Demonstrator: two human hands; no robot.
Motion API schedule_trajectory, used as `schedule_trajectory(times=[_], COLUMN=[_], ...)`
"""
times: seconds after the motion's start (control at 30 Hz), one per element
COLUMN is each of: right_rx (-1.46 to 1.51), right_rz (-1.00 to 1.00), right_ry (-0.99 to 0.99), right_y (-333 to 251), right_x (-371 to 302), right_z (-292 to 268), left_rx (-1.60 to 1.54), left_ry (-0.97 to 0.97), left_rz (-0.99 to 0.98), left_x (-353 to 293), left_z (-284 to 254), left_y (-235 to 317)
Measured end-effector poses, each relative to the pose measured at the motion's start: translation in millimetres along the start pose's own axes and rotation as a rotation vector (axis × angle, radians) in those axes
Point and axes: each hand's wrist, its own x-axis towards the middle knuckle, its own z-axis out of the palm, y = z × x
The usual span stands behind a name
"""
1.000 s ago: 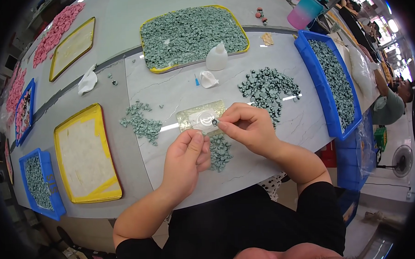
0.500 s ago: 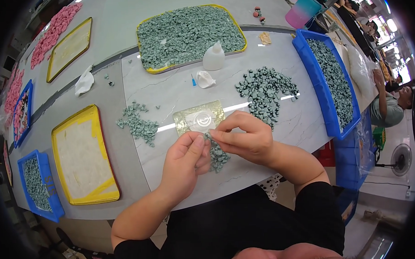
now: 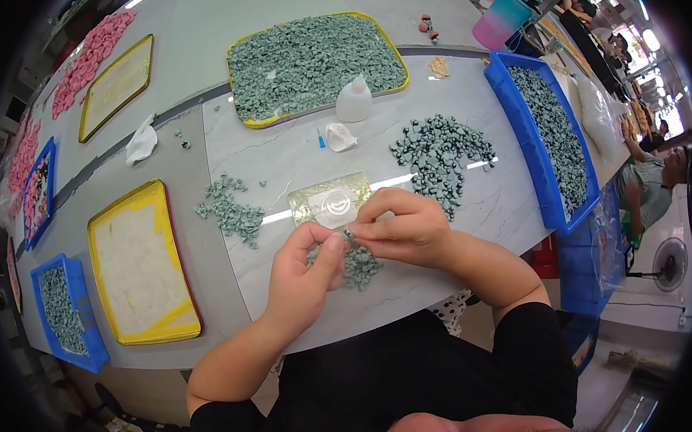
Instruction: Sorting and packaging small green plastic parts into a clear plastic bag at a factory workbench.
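My left hand (image 3: 304, 278) and my right hand (image 3: 405, 227) meet fingertip to fingertip over the table, thumbs and forefingers pinched on a small green piece (image 3: 347, 234). It is mostly covered by the fingers. Below them lies a little heap of green pieces (image 3: 361, 271), partly hidden by my left hand. Just beyond my fingers is a shiny yellowish flat pad (image 3: 305, 205) with a round white patch (image 3: 335, 206) on it. Left of the pad are scattered light green pieces (image 3: 236, 213); to its right spreads a pile of dark-edged green pieces (image 3: 442, 156).
Farther off stand a yellow-rimmed tray (image 3: 237, 82) of green pieces, a white squeeze bottle (image 3: 354, 104), a blue needle tip (image 3: 321, 140) and a crumpled white wad (image 3: 342, 137). Blue bins (image 3: 509, 124) flank the table. An empty yellow-edged tray (image 3: 138, 264) lies left. Another person (image 3: 653, 179) is at right.
Both hands stay together, with slight finger movement around the small piece. The view has shifted a little. The person at right has changed arm position.
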Motion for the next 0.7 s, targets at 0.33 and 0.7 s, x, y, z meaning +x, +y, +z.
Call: schedule_trajectory(times=[0.33, 0.7], right_rx=[-0.021, -0.008], right_rz=[0.097, 0.279], right_ry=[0.027, 0.012], right_y=[-14.5, -18.2], right_x=[-0.3, 0.3], right_z=[9.6, 2.9], left_rx=[0.528, 0.208], left_ry=[0.143, 0.12], left_rz=[0.328, 0.091], left_x=[-8.3, -7.3], left_z=[-1.9, -1.7], left_y=[-1.8, 2.8])
